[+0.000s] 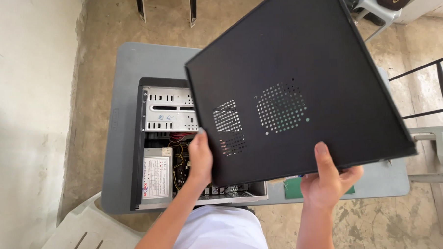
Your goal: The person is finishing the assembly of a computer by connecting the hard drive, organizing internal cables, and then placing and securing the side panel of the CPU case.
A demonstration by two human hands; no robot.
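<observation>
Side panel (298, 82) is off, both hands (left (199, 162), right (326, 182)) gripping its near edge above the opened PC case (148, 142) on the desk (122, 93).

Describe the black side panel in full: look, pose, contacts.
The black side panel is a flat, roughly square sheet, apparently painted metal, matte, with thin folded edges. It has one round perforated vent grid and two smaller perforated patches beside it. It is lifted off and held tilted in the air above the open computer case. The left hand grips its near-left edge; the right hand holds its near edge, thumb on top. Nothing else touches it.
</observation>
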